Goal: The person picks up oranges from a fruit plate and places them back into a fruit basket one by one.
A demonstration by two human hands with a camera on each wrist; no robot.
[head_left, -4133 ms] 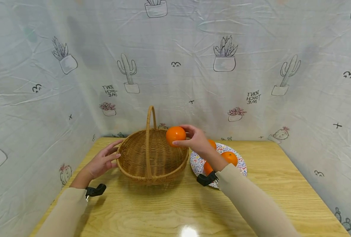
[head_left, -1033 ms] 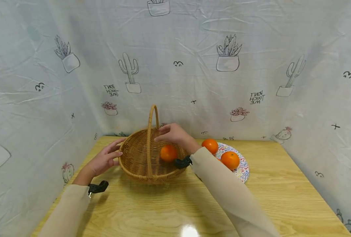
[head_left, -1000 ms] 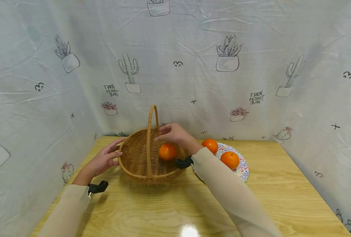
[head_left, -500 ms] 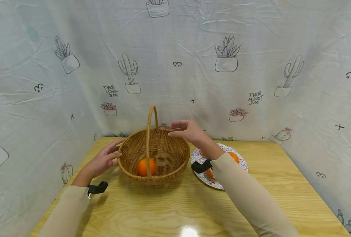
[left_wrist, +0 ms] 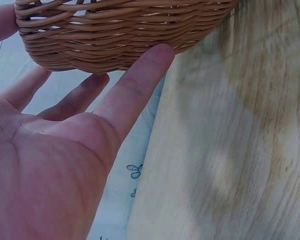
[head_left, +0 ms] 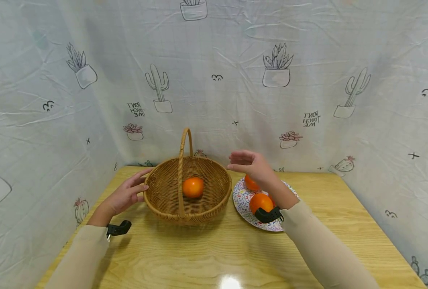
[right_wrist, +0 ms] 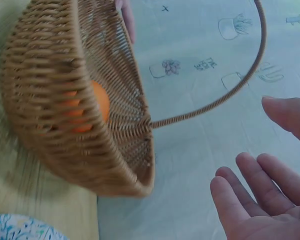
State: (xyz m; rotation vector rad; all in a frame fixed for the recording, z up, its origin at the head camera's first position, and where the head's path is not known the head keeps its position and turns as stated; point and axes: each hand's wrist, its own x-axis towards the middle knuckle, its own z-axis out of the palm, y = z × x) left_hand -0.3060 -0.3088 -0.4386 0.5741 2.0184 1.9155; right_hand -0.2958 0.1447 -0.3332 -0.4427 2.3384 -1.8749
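A brown wicker basket (head_left: 208,214) with a tall hoop handle stands at the back of the table. One orange (head_left: 193,188) lies inside it, also glimpsed through the weave in the right wrist view. My left hand (head_left: 127,194) touches the basket's left side; in the left wrist view its extended thumb (left_wrist: 140,85) rests against the outer wall. To the right of the basket, my right hand (head_left: 255,166) hovers with nothing in it, fingers apart from the thumb. Below it, oranges (head_left: 260,203) sit on a speckled plate (head_left: 241,202), partly hidden by the wrist and forearm.
The wooden table (head_left: 185,253) runs along a patterned cloth backdrop (head_left: 232,92) at the back and sides. A black wrist camera (head_left: 266,215) on the right arm hangs in front of the plate. The basket handle (head_left: 181,176) arches high over the basket.
My right hand let go of an orange in the basket and moved right, out over the plate. The orange rolled forward, then back toward the basket's middle. My left hand stayed at the basket.
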